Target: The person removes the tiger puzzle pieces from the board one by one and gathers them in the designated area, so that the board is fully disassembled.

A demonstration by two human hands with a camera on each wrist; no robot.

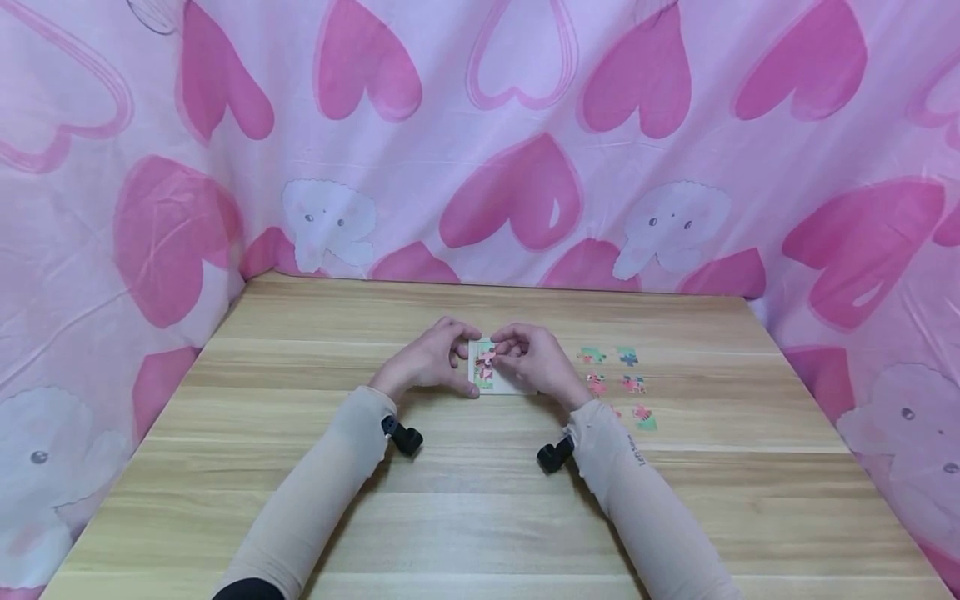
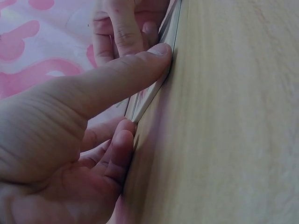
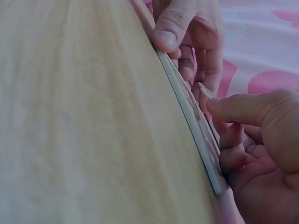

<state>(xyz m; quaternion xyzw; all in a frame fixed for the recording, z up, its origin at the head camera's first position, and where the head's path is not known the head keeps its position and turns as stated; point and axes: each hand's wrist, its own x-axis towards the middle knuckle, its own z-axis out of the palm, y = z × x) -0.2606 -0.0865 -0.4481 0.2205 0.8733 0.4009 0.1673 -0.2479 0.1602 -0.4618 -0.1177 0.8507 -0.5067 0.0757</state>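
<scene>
A small puzzle board (image 1: 517, 386) with a pale frame lies flat on the table, its left part filled with colourful pieces (image 1: 483, 383). My left hand (image 1: 429, 358) holds the board at its left side, the thumb at the near corner and the fingers toward the far one. Over the board, my right hand (image 1: 538, 360) pinches a jigsaw piece (image 3: 204, 90) between thumb and fingers, slightly tilted and raised above the board in the right wrist view. The right hand covers much of the board's right part in the head view.
Several loose jigsaw pieces (image 1: 633, 384) lie in rows on the wooden table (image 1: 465, 517) to the right of the board, one partly hidden by the right forearm. A pink curtain (image 1: 510, 192) with hearts hangs behind the table and along both sides.
</scene>
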